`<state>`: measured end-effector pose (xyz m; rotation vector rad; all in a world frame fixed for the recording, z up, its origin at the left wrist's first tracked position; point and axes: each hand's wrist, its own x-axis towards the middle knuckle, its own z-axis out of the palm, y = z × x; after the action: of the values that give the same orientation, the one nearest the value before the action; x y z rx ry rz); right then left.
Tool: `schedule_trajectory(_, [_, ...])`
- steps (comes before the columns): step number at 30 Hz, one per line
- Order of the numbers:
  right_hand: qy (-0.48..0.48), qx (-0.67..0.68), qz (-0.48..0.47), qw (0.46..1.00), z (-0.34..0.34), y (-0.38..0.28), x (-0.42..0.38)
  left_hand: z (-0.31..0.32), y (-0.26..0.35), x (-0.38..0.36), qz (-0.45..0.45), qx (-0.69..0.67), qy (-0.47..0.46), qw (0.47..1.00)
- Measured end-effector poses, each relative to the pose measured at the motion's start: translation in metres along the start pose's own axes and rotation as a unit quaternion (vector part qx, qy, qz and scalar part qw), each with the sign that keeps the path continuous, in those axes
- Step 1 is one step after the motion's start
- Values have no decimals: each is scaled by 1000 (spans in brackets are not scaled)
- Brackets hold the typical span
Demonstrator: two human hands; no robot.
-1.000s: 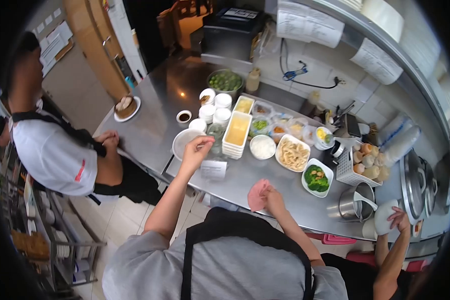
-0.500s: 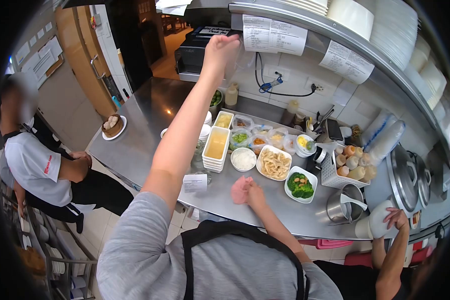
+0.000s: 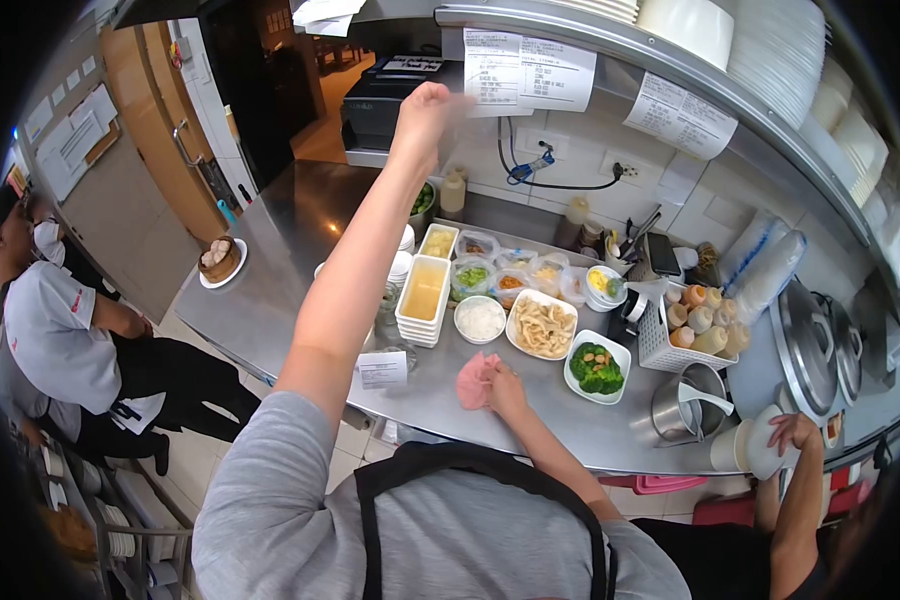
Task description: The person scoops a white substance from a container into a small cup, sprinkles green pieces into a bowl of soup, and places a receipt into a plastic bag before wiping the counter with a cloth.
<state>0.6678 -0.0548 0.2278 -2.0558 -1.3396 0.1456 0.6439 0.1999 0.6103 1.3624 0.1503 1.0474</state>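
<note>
Fingers point(image 3: 430, 95) curled, grip unclear, the left hand point(image 3: 420, 125) has risen near papers point(image 3: 555, 75); right hand point(image 3: 508, 391) pinches pink cloth point(image 3: 475, 382).

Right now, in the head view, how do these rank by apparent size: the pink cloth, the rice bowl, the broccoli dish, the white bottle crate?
1. White bottle crate
2. Broccoli dish
3. Rice bowl and pink cloth: too alike to rank; the right hand partly hides the cloth.

Steel counter point(image 3: 560, 435) bears 1 rice bowl point(image 3: 480, 338), 1 broccoli dish point(image 3: 600, 398), 1 basket point(image 3: 670, 354).
</note>
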Motion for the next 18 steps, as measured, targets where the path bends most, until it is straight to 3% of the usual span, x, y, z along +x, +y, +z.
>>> schedule_trajectory(8, [-45,-17,6,999,-4,-1,2,-71,-29,-37,-59,153,13,986])
schedule_trajectory(14, [-22,64,7,998,7,7,0,-255,-89,-99,-176,249,198,932])
schedule_trajectory(17, [-58,43,42,997,-9,-10,4,-380,-123,-154,-234,232,350,877])
schedule_trajectory(18, [-55,43,52,996,-11,-13,6,-431,-140,-175,-236,157,383,879])
